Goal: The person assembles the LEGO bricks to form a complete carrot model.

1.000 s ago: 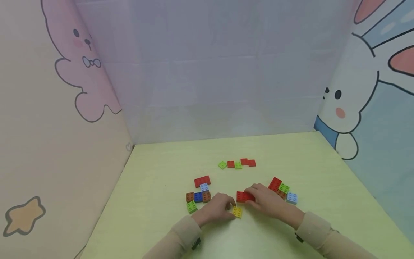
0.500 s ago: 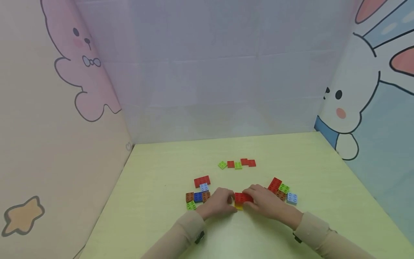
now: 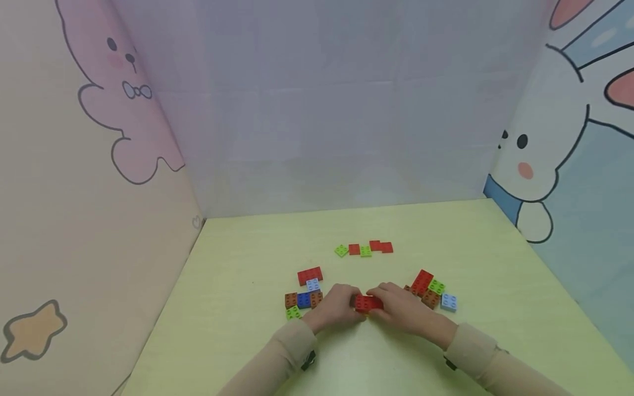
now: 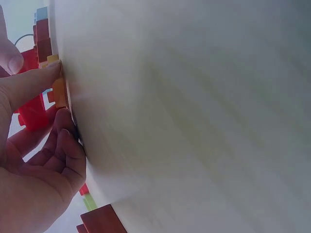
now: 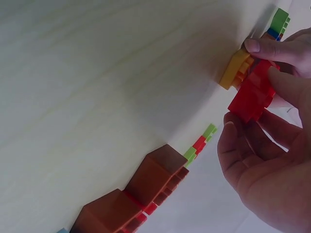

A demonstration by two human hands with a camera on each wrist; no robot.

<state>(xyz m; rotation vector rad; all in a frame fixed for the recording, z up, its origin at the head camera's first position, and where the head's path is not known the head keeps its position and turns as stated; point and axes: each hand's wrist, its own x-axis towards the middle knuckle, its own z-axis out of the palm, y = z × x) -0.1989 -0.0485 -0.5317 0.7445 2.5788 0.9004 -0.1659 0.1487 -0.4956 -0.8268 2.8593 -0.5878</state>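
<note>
In the head view my left hand (image 3: 335, 307) and right hand (image 3: 403, 308) meet at mid-table. The right hand pinches a red toy building brick (image 3: 365, 303) between thumb and fingers. Just under it, a yellow brick (image 5: 235, 69) is pinched by the left hand (image 4: 39, 179), whose thumb and fingers lie at its sides. The right wrist view shows the red brick tilted over the yellow one's studs, with a small gap at one edge. From above, the red brick hides most of the yellow brick.
Left of the hands lie blue (image 3: 304, 300), brown (image 3: 290, 300), light blue, green (image 3: 293, 313) and red bricks (image 3: 310, 276). To the right are red (image 3: 422, 282), green, brown and light blue bricks (image 3: 449, 302). Thin green and red plates (image 3: 354, 249) form a row farther back.
The red brick has moved left from beside the yellow brick to over it. The left hand has moved slightly away from the body, and its fingers now hold the yellow brick.
</note>
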